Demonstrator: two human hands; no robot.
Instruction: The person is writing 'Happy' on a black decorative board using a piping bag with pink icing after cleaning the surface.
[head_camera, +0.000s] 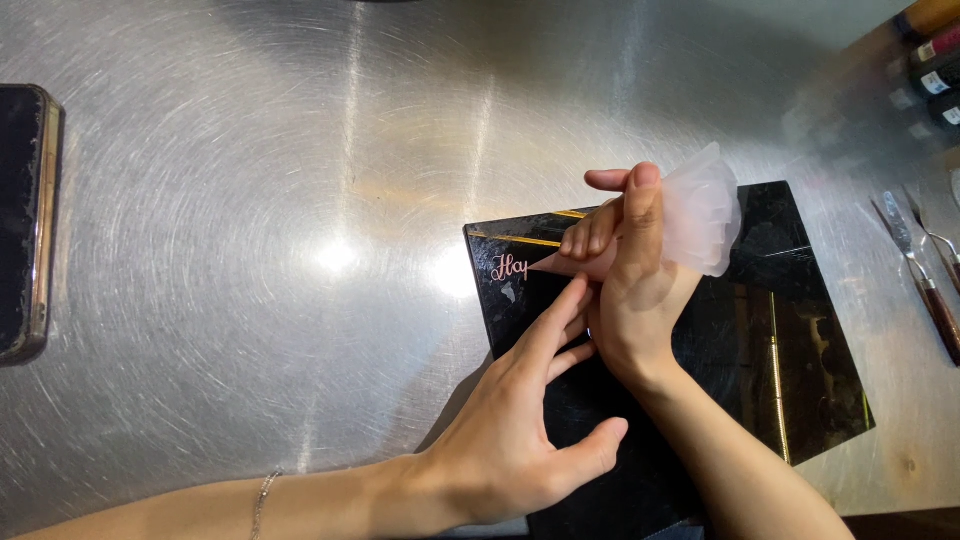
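You work over a glossy black board streaked with thin gold lines, and pale pink script loops near its left corner. The piping bag you grip is frosted translucent white, turning pink toward its tip. The table is brushed silver steel covered in circular swirl marks. Your left wrist carries a thin silver bracelet. At right lie spatulas with steel blades and dark reddish-brown handles.

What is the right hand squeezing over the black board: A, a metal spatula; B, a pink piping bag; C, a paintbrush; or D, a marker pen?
B: the right hand grips a pink piping bag, its tip on the black board beside pink script, steadied by the left hand.
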